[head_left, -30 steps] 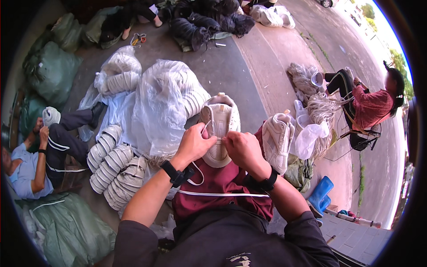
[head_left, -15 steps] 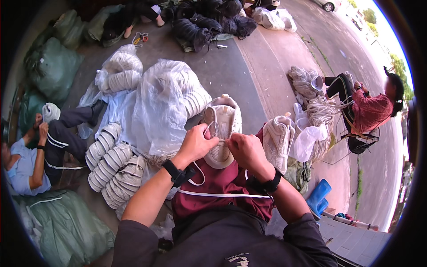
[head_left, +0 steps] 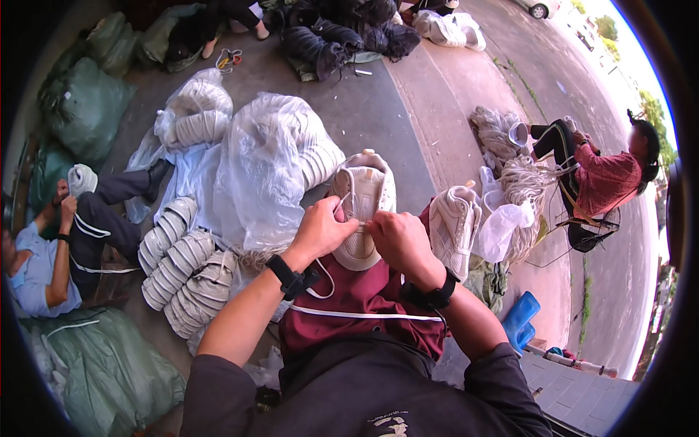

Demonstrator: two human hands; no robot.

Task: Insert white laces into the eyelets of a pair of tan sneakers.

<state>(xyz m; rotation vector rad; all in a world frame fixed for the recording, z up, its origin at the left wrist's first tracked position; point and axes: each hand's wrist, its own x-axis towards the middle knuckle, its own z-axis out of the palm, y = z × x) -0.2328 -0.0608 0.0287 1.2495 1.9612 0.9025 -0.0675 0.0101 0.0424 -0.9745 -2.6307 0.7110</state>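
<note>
Shoe (head_left: 356, 255) partly hidden by hands (head_left: 325, 231) (head_left: 400, 237); car (head_left: 537, 7) cropped at top.

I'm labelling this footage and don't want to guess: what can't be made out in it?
In the head view:
Right hand: its own back hides its grip.
Held shoe: its top side hides the underside.
Green sack, lower left: its covering hides the contents.
White car: cut off by the top edge.

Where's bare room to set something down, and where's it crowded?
Bare floor shows between bagged shoes and black pile; bare paving, from there to the cords. Crowded: stacked shoes left of the left hand; a shoe right of the right hand.
</note>
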